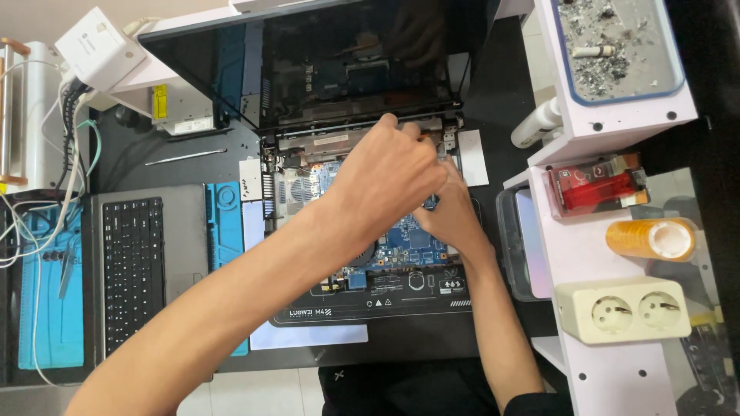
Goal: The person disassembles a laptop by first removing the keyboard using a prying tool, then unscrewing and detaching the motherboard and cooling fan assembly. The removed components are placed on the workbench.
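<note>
L forearm crosses over R | L hand (385, 173) fingers curled, grip unclear | R hand (451, 216) beneath, fingers hidden | both on laptop motherboard (408, 239), hinge edge just beyond

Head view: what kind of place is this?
Likely an electronics repair bench. Both hands, left hand and right hand, work inside an opened laptop with its blue circuit board bare; a removed keyboard panel lies on a blue work mat.

Left hand (385, 173) curled over right hand (451, 216), arms converging.
</note>
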